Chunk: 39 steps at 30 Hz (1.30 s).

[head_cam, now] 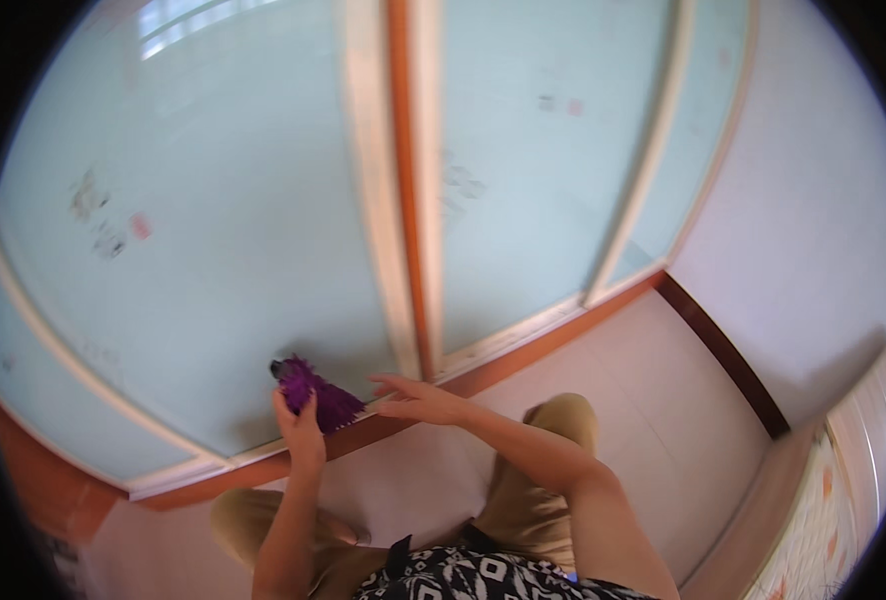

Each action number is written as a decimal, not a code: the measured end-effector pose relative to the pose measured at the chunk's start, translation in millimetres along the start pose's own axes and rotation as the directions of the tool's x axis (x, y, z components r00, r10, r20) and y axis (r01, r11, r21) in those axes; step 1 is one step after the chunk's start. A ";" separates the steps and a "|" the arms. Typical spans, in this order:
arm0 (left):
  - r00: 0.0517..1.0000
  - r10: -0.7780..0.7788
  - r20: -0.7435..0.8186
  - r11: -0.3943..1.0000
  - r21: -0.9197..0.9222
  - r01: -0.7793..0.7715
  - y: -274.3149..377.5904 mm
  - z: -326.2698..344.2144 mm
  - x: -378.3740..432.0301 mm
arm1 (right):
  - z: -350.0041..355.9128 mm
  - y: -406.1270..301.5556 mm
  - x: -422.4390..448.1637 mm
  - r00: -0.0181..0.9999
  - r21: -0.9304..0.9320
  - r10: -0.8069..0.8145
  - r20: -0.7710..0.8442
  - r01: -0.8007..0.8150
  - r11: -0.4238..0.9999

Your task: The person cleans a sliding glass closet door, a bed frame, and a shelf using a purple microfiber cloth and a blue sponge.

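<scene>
My left hand [300, 429] grips a purple shaggy duster head [323, 399], its thumb and fingers around the upper part. A small black end piece [277, 368] sticks out at the duster's upper left. Just right of the duster's lower tip, my right hand [422, 401] is held out with its fingers apart and nothing in them. Behind both hands rises a frosted glass sliding door panel [217, 292], close to its lower edge. Whether the duster touches the glass is hard to tell.
A second frosted panel [533, 225] stands right of an orange-brown upright strip [405, 187]. An orange-brown base [488, 379] runs along the tiled floor [623, 405]. At the right are a white wall [803, 187] and a wooden bed-like frame [765, 517]. My bent knees flank my arms.
</scene>
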<state>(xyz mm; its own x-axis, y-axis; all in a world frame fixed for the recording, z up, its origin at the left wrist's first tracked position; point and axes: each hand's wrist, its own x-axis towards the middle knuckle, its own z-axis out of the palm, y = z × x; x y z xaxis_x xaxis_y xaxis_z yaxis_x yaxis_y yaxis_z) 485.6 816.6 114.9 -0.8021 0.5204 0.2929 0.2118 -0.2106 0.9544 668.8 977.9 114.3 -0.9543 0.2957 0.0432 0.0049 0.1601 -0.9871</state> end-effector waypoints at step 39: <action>-0.716 -0.683 0.147 0.658 -0.302 -0.690 -106.2 303.8 -285.5 | 312.7 -59.7 -690.5 -0.496 0.773 -0.822 -0.278 -0.624 0.115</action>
<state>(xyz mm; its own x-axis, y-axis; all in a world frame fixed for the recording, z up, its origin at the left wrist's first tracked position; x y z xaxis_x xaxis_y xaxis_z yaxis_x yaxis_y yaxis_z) 861.7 941.8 -52.2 0.5116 -0.1072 -0.8525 0.5240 -0.7474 0.4084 1234.0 469.7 95.1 0.5526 -0.0163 0.8333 0.3653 -0.8939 -0.2597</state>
